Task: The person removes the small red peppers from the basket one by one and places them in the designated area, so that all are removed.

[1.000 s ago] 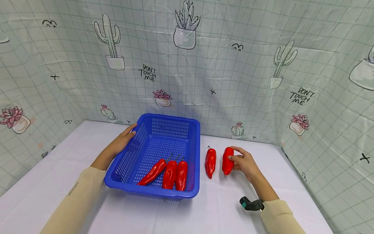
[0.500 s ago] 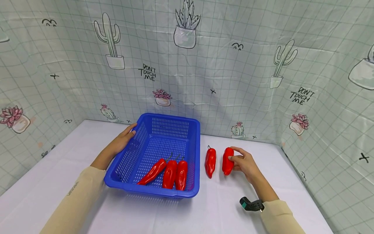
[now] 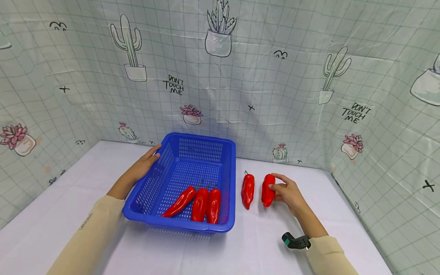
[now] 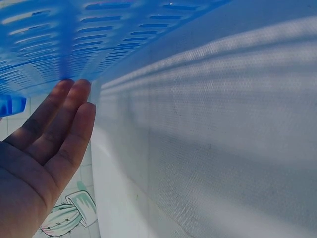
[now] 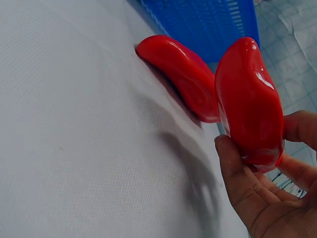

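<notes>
My left hand lies along the left side of the blue plastic basket, touching its rim. In the left wrist view, that hand's fingers reach fairly straight to the slotted outer wall; the thumb is hidden there. My right hand pinches a shiny red pepper between thumb and fingers. In the right wrist view the held pepper appears raised over the cloth. Another red pepper lies between it and the basket. Inside the basket, 3 red peppers lie near the front.
A white cloth covers the table. Behind and at both sides hangs a grid-patterned curtain printed with potted cacti. A black band with a small device is on the right wrist.
Almost nothing differs. The pepper in my right hand has shifted very slightly toward the front; the left hand and the basket stay where they were.
</notes>
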`<act>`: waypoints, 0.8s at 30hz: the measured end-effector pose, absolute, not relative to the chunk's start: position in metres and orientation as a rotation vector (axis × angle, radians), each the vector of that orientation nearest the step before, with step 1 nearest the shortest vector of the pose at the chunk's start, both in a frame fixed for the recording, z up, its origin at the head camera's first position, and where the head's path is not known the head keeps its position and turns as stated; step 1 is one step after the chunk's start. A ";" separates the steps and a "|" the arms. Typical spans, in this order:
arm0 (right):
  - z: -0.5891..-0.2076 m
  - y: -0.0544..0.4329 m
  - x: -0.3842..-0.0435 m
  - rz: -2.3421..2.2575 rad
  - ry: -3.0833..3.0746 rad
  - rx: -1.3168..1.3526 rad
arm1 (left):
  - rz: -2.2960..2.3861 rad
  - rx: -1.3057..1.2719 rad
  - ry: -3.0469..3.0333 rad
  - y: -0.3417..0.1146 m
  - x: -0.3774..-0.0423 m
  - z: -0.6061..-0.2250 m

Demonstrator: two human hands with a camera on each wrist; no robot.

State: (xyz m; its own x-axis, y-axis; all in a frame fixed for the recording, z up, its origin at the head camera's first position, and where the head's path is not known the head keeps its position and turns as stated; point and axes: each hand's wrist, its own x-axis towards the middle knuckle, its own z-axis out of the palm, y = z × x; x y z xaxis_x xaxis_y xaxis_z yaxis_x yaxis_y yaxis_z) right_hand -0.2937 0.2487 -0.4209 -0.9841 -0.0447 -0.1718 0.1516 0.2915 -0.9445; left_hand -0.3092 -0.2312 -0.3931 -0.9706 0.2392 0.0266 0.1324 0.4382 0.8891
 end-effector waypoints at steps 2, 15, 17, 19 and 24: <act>-0.421 0.249 -0.293 -1.776 2.389 0.099 | 1.581 0.335 2.573 -0.231 -0.309 -0.393; -0.425 0.251 -0.293 -1.791 2.375 0.107 | 1.580 0.339 2.572 -0.231 -0.310 -0.394; -0.426 0.250 -0.293 -1.789 2.381 0.104 | 1.580 0.339 2.576 -0.231 -0.310 -0.393; -0.426 0.250 -0.293 -1.786 2.387 0.101 | 1.577 0.339 2.580 -0.231 -0.310 -0.393; -0.428 0.249 -0.294 -1.773 2.395 0.112 | 1.576 0.339 2.580 -0.231 -0.310 -0.393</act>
State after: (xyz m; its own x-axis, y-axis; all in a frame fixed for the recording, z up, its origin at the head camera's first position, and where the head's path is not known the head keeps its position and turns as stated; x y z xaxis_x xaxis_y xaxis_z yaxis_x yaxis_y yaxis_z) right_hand -0.2940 0.2495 -0.4277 -0.9844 -0.0351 -0.1724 0.1546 0.2947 -0.9430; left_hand -0.3100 -0.2309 -0.3935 -0.9703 0.2401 0.0308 0.1370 0.4400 0.8875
